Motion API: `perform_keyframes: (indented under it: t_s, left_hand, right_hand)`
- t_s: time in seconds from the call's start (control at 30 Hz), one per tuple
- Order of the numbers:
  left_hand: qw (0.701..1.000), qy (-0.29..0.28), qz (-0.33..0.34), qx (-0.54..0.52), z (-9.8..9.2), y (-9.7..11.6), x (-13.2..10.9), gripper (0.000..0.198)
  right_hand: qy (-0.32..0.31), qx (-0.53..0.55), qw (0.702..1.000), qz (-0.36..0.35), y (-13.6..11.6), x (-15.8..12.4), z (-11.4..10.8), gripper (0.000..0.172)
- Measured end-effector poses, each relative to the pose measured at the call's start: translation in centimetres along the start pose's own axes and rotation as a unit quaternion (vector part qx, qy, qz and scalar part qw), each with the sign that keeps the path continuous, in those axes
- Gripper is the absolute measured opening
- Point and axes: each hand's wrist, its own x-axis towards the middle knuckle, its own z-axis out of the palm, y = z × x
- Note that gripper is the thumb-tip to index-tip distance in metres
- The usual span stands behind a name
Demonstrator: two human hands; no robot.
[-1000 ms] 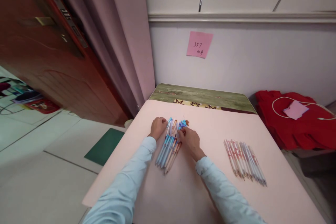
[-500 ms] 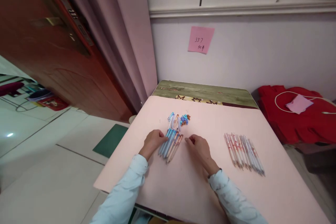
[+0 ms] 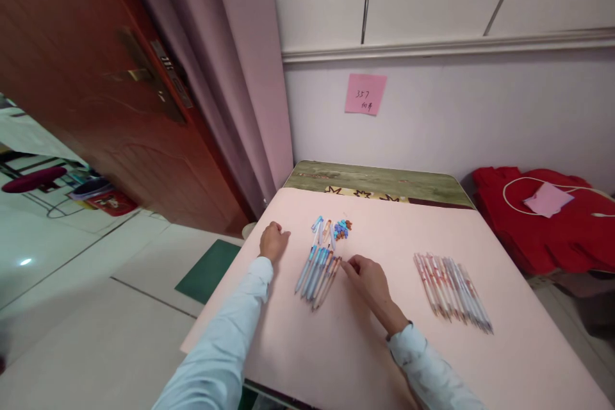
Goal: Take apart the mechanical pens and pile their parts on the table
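Observation:
On the pink tabletop lies a row of blue and orange-topped pens (image 3: 317, 277), side by side. To the left of them rests my left hand (image 3: 273, 243), fingers curled in and hidden from me, touching none of the pens. At the row's right side, my right hand (image 3: 372, 278) has its thumb and fingers drawn together by the upper end of the outermost orange-topped pen; whether something small is between them I cannot make out. Beyond the row are loose pen parts (image 3: 321, 231) in blue, orange and pale lilac, and a heap of small blue and brown pieces (image 3: 341, 230).
A second row of white, red-patterned and greyish pens (image 3: 451, 291) lies at the right of the table (image 3: 336, 359). Red cloth (image 3: 500, 218) with a white cable is beyond the right edge. A pink note (image 3: 365, 94) sticks to the wall; a brown door (image 3: 158, 141) stands left.
My left hand has left the pens and moved away to the left, its fingers curled. My right hand stays beside the row. The whole view has shifted slightly.

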Motion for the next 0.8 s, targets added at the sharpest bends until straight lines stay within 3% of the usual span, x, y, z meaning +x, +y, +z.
perform_keyframes:
  t_s: [0.2, 0.4, 0.53, 0.8]
  left_hand:
    - [0.998, -0.054, 0.011, 0.044, 0.9, 1.1, 2.6, 0.013]
    - [0.993, -0.043, 0.089, 0.065, 0.3, 2.5, 5.8, 0.024]
    - [0.988, -0.048, 0.132, 0.064, 0.2, 2.5, 7.9, 0.025]
    - [0.977, -0.099, 0.178, 0.064, 1.0, 2.2, 9.5, 0.021]
  right_hand:
    - [0.002, -0.005, 1.0, 0.011, 1.2, -0.6, -0.2, 0.03]
    - [0.025, 0.011, 1.0, -0.011, 2.6, -1.5, -0.4, 0.034]
    - [0.036, 0.022, 0.999, -0.006, 4.0, -2.0, -0.4, 0.037]
    - [0.044, -0.002, 0.999, 0.002, 4.7, -1.6, -0.2, 0.037]
